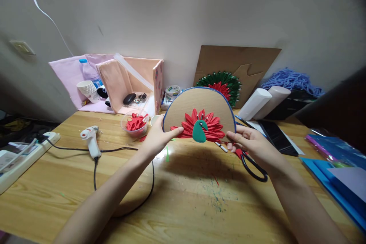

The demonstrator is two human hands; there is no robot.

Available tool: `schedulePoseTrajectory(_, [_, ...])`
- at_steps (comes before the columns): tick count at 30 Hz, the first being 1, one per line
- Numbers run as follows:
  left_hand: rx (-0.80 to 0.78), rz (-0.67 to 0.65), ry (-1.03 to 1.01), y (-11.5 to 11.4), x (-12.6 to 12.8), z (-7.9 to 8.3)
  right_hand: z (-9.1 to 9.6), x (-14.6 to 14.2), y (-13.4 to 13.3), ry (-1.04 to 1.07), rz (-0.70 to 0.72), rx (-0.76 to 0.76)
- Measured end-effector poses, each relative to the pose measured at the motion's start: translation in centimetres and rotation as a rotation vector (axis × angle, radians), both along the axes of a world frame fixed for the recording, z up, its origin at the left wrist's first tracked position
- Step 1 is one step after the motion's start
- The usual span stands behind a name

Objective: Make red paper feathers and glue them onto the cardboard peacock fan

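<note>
Between my two hands a cardboard half-circle [197, 101] with a blue edge is held up above the table. Red petal-like pieces [210, 122] fan out along its lower middle, around a green bird-head shape [198, 132] with a small eye. My left hand [162, 133] grips the left corner, thumb on the front. The right corner is pinched by my right hand [247, 141], its fingers partly behind the board. Black-handled scissors [254, 169] lie just below my right hand, their blades hidden. A clear bowl [135, 131] of red scraps stands beyond my left hand.
A white glue gun [93, 143] stands at left, its black cable looping over the table [183, 206]. A power strip [28, 156] lies along the left edge. Pink boxes [114, 87], a cardboard sheet [251, 57] and white rolls [256, 103] are at the back; blue folders [328, 175] lie right.
</note>
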State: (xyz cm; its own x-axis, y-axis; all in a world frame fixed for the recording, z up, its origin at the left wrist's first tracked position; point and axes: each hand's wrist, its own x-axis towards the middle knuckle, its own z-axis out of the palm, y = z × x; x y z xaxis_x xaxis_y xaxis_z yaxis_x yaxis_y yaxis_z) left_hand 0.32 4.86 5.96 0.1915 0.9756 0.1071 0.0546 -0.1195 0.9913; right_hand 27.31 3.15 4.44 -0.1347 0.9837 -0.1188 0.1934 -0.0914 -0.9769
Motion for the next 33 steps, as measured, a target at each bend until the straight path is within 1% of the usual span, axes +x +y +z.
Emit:
schedulePoseTrajectory(4, [0.019, 0.038, 0.011, -0.2, 0.1, 0.1, 0.2, -0.3, -0.1, 0.001, -0.014, 0.003])
schedulePoseTrajectory(8, [0.027, 0.034, 0.005, -0.2, 0.1, 0.5, 0.3, -0.2, -0.3, 0.036, -0.024, -0.003])
schedulePoseTrajectory(10, [0.044, 0.085, 0.011, 0.1, -0.2, 0.6, 0.3, 0.0, -0.3, 0.062, -0.034, 0.003])
schedulePoseTrajectory(11, [0.079, 0.124, 0.024, 0.2, -0.4, 0.7, 0.3, 0.1, -0.3, 0.069, -0.041, 0.009])
schedulePoseTrajectory(13, [0.215, 0.230, 0.087, 0.3, -1.0, 1.0, 0.4, 0.3, -0.3, 0.069, -0.058, 0.022])
schedulePoseTrajectory(15, [0.390, 0.328, 0.217, 0.2, -1.7, 1.5, 0.5, 0.4, -0.4, 0.068, -0.074, 0.031])
schedulePoseTrajectory(16, [0.462, 0.357, 0.297, 0.1, -1.9, 1.8, 0.6, 0.4, -0.4, 0.070, -0.082, 0.033])
schedulePoseTrajectory(17, [0.520, 0.352, 0.377, -0.1, -2.1, 2.1, 0.7, 0.4, -0.4, 0.074, -0.089, 0.036])
schedulePoseTrajectory(19, [0.600, 0.293, 0.506, -0.4, -2.3, 2.6, 0.9, 0.3, -0.4, 0.079, -0.096, 0.041])
schedulePoseTrajectory(22, [0.669, 0.223, 0.602, -0.7, -2.4, 3.0, 1.1, 0.3, -0.4, 0.075, -0.092, 0.046])
schedulePoseTrajectory(26, [0.703, 0.195, 0.625, -0.7, -2.4, 2.8, 1.0, 0.3, -0.5, 0.046, -0.095, 0.045])
schedulePoseTrajectory(33, [0.736, 0.215, 0.624, -0.7, -2.5, 2.7, 1.0, 0.5, -0.5, 0.061, -0.085, 0.066])
